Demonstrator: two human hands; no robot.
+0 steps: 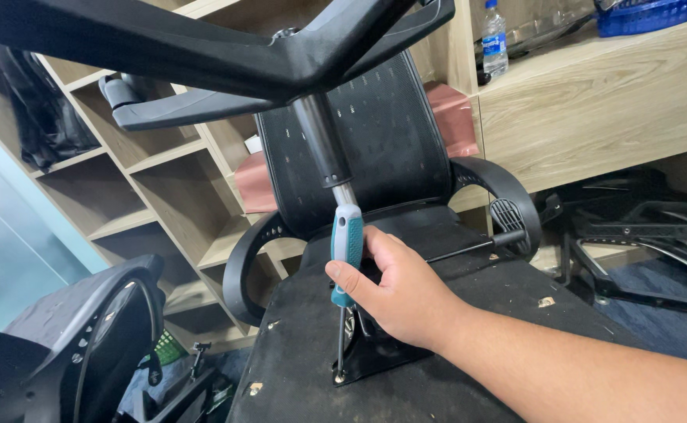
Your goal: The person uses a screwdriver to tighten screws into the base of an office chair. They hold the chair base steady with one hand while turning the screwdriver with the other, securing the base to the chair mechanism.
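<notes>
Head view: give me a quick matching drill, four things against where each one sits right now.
Things:
1. screwdriver
2. water bottle
3. chair base
4. blue basket

Places:
A. top right corner, on the wooden top
B. overhead, legs spread across the top of the view
C. upright in the right hand, tip down at the seat underside
D. on the shelf, left of the basket

Pairs: 1-C, 2-D, 3-B, 4-A

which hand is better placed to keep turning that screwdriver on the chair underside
Right, most likely. The right hand already grips the teal-handled screwdriver, its tip down at the chair's black mounting plate. The left hand is out of view.
</notes>
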